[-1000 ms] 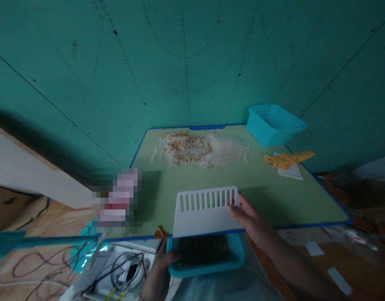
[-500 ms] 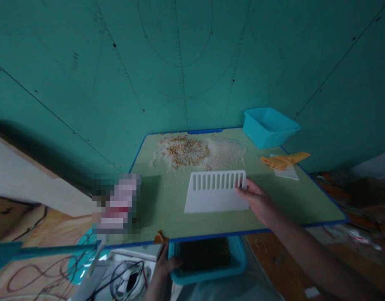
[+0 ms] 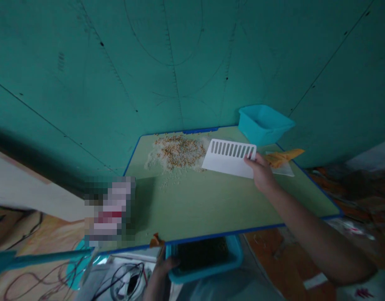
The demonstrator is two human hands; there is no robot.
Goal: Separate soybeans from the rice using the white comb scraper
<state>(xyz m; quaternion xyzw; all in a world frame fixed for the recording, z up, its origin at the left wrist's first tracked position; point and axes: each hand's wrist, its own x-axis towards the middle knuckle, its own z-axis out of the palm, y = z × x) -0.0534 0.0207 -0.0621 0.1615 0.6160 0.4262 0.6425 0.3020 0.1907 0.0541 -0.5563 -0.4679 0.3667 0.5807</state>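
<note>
Right hand [image 3: 263,172] closed at the right end of a white slotted scraper [image 3: 227,165], which it pinches between thumb and fingers; the scraper is held over the right part of the table [image 3: 192,209], its row of slots along the far edge. Left hand [image 3: 163,268] clasped on the left end of a blue tub [image 3: 208,272], thumb over the rim, the other fingers largely hidden; the tub lies just below the table's near edge and contains a dark mass [image 3: 201,253], too dim to identify. Beyond the scraper's left edge, tan beans [image 3: 181,151] lie mingled with white grains [image 3: 152,158], partly hidden by the scraper; contact between scraper and grains cannot be determined. At the far right corner stands a 2nd blue tub [image 3: 260,130]; nearer, an orange cloth [image 3: 282,157] rests across a pale flat sheet [image 3: 286,169], partly behind the right hand. At the left edge of the table is a pixelated object [image 3: 112,207]; a brown scrap [image 3: 156,240] lies at the near edge. Background: green wall [image 3: 192,79].
</note>
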